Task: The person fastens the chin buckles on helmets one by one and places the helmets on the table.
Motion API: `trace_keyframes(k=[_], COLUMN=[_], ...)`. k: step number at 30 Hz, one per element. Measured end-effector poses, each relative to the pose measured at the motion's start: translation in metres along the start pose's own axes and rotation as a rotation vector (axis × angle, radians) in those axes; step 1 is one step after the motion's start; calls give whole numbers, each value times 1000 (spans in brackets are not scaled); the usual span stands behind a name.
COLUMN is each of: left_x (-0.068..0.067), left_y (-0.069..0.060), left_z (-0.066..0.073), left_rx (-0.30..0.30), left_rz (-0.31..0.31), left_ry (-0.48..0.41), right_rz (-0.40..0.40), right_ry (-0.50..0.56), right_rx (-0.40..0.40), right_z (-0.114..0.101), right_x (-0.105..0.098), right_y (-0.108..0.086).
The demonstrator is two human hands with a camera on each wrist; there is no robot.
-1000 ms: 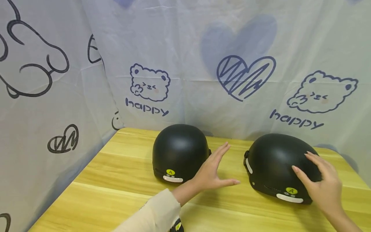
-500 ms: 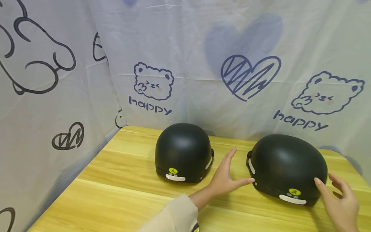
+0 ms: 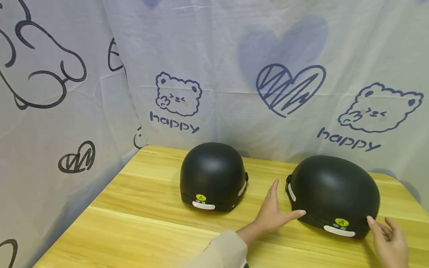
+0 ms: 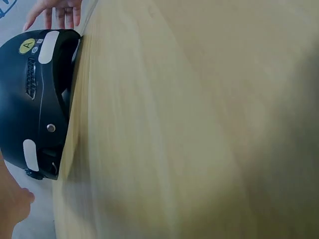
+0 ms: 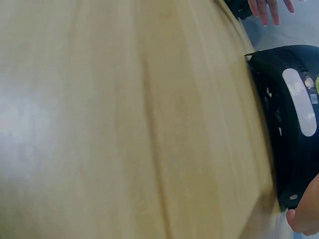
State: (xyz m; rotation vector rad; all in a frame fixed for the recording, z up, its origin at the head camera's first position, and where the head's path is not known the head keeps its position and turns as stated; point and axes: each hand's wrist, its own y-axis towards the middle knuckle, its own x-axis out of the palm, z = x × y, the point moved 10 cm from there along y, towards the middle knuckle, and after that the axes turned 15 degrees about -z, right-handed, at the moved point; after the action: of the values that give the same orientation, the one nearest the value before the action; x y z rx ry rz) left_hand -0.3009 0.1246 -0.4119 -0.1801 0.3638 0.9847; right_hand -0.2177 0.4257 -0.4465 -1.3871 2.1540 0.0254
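Observation:
Two matte black helmets with yellow "A" stickers and pale reflective strips sit on the wooden table. Around the right helmet (image 3: pixel 333 193) are both hands. My left hand (image 3: pixel 269 216) is at its lower left side, fingers straight and thumb spread toward the rim. On the opposite side, my right hand (image 3: pixel 390 242) has its thumb tip at the lower right edge, with the other fingers loosely bent. Whether either hand touches the shell is hard to tell. The left wrist view shows the helmet's side (image 4: pixel 40 99) standing between the hands. Beyond my left hand stands the left helmet (image 3: pixel 212 175).
The yellow wood-grain table (image 3: pixel 134 216) spreads in front and to the left. White cloth (image 3: pixel 231 108) printed with hearts and bears hangs behind the table, and another printed cloth (image 3: pixel 97 111) hangs along its left side.
My left hand has moved right, from beside the left helmet to the right helmet's left side. My right hand has come down from the right helmet's upper side to its lower right edge.

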Motion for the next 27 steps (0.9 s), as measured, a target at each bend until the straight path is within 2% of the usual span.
trace_keyframes(k=[3,8,12,17,23,27], left_x=[7,20,29,33,39,43], left_y=[2,4,6,7,8,11], left_z=[-4,-8,-10,-13,-14,-11], left_rx=[-36,-72,-70,-65,-62,-30], left_rz=[7,-20,-39,-37,-45,-47], left_ry=[-36,-22,-13,13,4,-2], right_rz=[-63,-138,-179,-231,-298,-333], right_ry=[-26,-39,-31,-46,-76,-125], right_rx=[-9,-21,28,63,45,8], right_z=[-1,5,10,8,7,5], right_x=[4,13,18,23,23,22], right_y=[-3,-1,1,4,6,11])
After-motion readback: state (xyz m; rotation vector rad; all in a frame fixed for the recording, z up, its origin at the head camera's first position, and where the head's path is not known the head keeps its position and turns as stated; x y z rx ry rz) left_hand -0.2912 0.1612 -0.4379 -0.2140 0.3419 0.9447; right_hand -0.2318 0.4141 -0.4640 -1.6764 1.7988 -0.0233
